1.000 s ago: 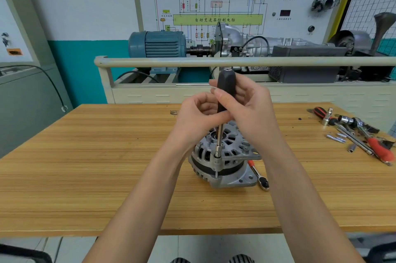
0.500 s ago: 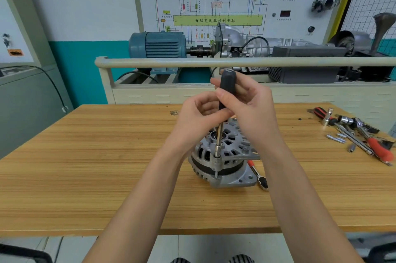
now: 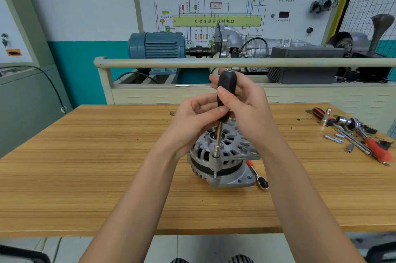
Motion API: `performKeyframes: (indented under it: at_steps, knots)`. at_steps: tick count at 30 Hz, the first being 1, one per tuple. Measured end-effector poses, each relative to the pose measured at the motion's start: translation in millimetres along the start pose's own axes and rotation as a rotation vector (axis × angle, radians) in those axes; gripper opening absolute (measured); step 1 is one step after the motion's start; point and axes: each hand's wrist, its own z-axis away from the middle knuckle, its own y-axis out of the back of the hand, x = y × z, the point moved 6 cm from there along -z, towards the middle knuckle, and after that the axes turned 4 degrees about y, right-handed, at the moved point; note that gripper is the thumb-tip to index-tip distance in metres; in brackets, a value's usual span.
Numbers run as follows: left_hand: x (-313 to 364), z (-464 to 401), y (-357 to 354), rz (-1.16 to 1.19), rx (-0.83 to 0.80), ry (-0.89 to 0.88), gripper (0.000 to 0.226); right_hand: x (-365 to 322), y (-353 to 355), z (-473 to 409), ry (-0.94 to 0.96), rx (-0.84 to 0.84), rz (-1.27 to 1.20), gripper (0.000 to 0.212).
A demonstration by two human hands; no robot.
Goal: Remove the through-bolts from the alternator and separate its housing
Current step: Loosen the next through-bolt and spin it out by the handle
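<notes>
Gripping the smooth black driver handle [image 3: 226,89], both hands' fingers [image 3: 221,92] curl above the ribbed alternator [image 3: 225,155].

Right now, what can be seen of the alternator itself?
The alternator stands on the wooden table, slotted face up. Cast grey metal shells with a dark band between them, both still joined. A nut driver, held by both hands, stands on a through-bolt at its near edge. A ratchet lies against its right side.

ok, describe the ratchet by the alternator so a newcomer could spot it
On the wooden table, find the grey alternator at centre. The ratchet lies against its right base: red handle, round steel head, alone, apart from the tool pile far right.
</notes>
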Motion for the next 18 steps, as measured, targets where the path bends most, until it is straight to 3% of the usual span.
performKeyframes:
  at_steps: [2, 4, 7, 10, 15, 18]
  knots:
    - [0, 2, 1, 0.038, -0.046, 0.017, 0.042, 0, 0, -1, -0.006, -0.034, -0.035, 0.025]
    - [1, 1, 4, 0.005, 0.028, -0.009, 0.042, 1, -1, -1, -0.013, -0.029, -0.025, 0.027]
    - [4, 0, 10, -0.101, 0.185, -0.083, 0.039, 1, 4, 1, 0.023, 0.13, 0.061, 0.041]
    - [4, -2, 7, -0.121, 0.169, -0.087, 0.04, -4, 12, 3, 0.089, 0.253, 0.069, 0.033]
    - [-2, 1, -1, -0.038, -0.047, 0.025, 0.035, 1, 8, 0, -0.018, 0.105, -0.062, 0.033]
    - [0, -1, 6, -0.066, 0.107, -0.003, 0.032, -4, 6, 0, 0.022, 0.115, -0.01, 0.04]
